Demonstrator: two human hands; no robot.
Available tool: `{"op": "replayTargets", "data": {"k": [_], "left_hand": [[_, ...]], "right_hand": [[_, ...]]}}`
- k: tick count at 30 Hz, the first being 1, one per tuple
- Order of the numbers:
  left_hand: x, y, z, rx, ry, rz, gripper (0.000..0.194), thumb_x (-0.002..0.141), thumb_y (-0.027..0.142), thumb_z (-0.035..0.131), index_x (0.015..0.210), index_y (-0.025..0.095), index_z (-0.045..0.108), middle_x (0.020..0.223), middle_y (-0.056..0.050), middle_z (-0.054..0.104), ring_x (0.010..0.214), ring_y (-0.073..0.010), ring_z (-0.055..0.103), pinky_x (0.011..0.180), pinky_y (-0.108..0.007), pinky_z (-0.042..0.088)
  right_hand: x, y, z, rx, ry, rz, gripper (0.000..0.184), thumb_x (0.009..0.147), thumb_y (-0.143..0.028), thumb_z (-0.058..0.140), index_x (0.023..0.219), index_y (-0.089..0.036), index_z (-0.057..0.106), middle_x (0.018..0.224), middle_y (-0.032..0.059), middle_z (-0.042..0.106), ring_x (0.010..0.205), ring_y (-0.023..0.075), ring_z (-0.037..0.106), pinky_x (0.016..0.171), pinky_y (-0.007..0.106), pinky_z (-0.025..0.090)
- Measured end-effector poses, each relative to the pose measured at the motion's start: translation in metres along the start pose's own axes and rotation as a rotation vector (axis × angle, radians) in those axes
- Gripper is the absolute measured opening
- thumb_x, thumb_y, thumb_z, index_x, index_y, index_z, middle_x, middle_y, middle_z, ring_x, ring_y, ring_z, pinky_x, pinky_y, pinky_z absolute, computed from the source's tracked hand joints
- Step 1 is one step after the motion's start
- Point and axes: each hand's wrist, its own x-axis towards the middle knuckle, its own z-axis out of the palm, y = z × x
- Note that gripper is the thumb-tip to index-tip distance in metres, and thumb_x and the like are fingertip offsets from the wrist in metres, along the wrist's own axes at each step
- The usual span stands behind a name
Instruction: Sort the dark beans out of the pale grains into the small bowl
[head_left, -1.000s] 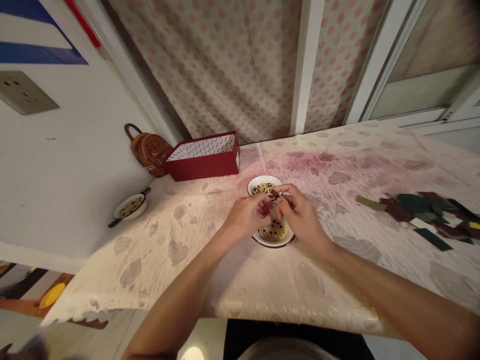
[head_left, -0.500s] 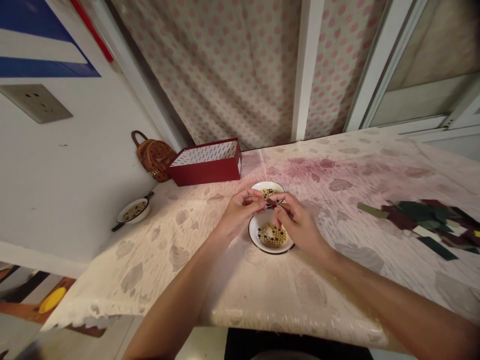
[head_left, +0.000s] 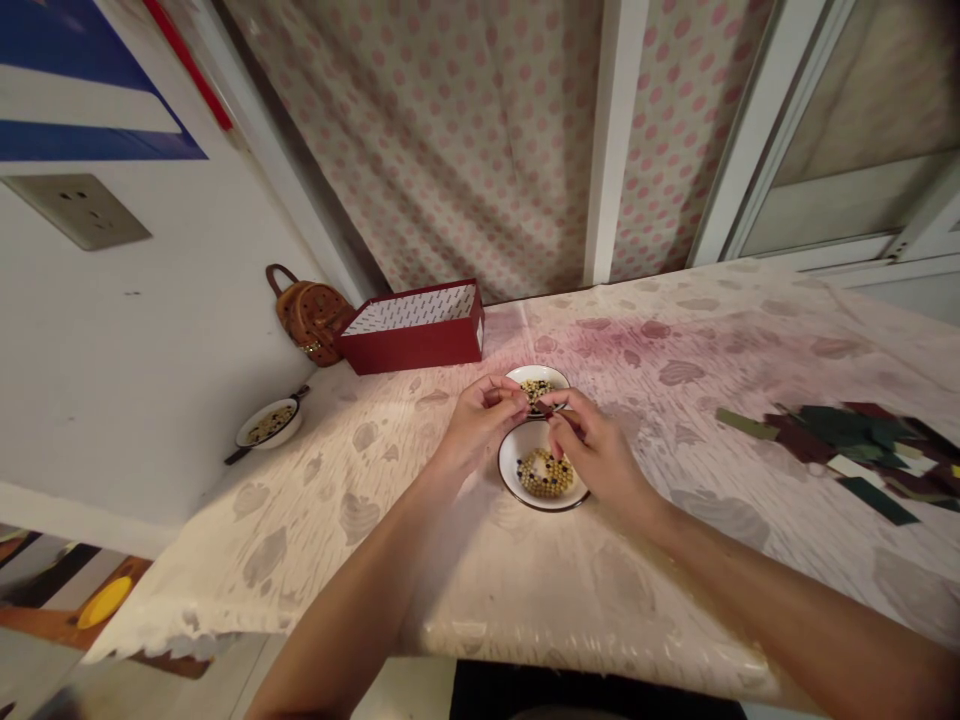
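Note:
My left hand (head_left: 482, 420) is closed in a pinch over the gap between two white bowls; whatever its fingertips hold is too small to make out. Close beside it, my right hand (head_left: 600, 440) pinches a small dark reddish-brown piece (head_left: 544, 408), whose tip points toward the left fingertips. Beneath the hands is the near white bowl (head_left: 517, 495) with a dark rim, holding a coiled string of gold and dark beads (head_left: 546, 474). The far white bowl (head_left: 553, 373) contains loose pale and dark beads (head_left: 536, 389) and is partly covered by my fingers.
A red open box (head_left: 412, 345) and a brown mini backpack (head_left: 311, 315) stand at the back left. Near the wall is another small bowl (head_left: 270, 424) of beads. Green, brown and cream flat pieces (head_left: 855, 440) lie in a pile at the right on the patterned tablecloth (head_left: 360, 590).
My left fingertips have drawn slightly left, away from the reddish-brown piece. My right hand has barely moved and keeps its pinch. The whole view has shifted very slightly.

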Motion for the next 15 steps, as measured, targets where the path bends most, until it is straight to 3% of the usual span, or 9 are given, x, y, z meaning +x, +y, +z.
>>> {"op": "replayTargets", "data": {"k": [5, 9, 12, 15], "left_hand": [[0.011, -0.011, -0.005, 0.359, 0.106, 0.288, 0.014, 0.078, 0.015, 0.074, 0.087, 0.015, 0.064, 0.086, -0.002, 0.069, 0.081, -0.0125, 0.066, 0.079, -0.027, 0.050], [0.001, -0.006, 0.001, 0.529, 0.076, 0.411, 0.015, 0.090, 0.028, 0.068, 0.101, 0.018, 0.065, 0.108, -0.007, 0.070, 0.104, -0.0193, 0.066, 0.091, -0.034, 0.053], [-0.014, 0.005, 0.013, 0.684, -0.026, 0.564, 0.032, 0.090, 0.038, 0.070, 0.117, 0.023, 0.063, 0.126, -0.009, 0.065, 0.122, -0.0242, 0.059, 0.107, -0.044, 0.047], [-0.029, 0.011, 0.027, 0.858, -0.225, 0.678, 0.072, 0.073, 0.046, 0.086, 0.134, 0.027, 0.055, 0.144, -0.011, 0.054, 0.137, -0.0311, 0.047, 0.118, -0.052, 0.037]], "right_hand": [[0.002, 0.002, -0.001, -0.051, 0.033, 0.006, 0.018, 0.097, -0.026, 0.047, 0.111, -0.022, 0.058, 0.058, -0.0078, 0.053, 0.052, 0.0130, 0.052, 0.056, 0.025, 0.038], [0.001, -0.001, -0.001, -0.148, 0.033, -0.018, 0.019, 0.097, -0.027, 0.045, 0.110, -0.021, 0.058, 0.058, -0.0067, 0.054, 0.050, 0.0136, 0.052, 0.055, 0.025, 0.039], [-0.001, -0.003, -0.001, -0.300, 0.018, -0.110, 0.024, 0.096, -0.023, 0.043, 0.113, -0.019, 0.058, 0.068, -0.0011, 0.065, 0.056, 0.0153, 0.059, 0.058, 0.026, 0.042], [-0.003, 0.000, 0.000, -0.538, -0.042, -0.196, 0.026, 0.095, -0.021, 0.041, 0.112, -0.015, 0.059, 0.077, 0.0051, 0.071, 0.058, 0.0167, 0.063, 0.055, 0.026, 0.040]]}}
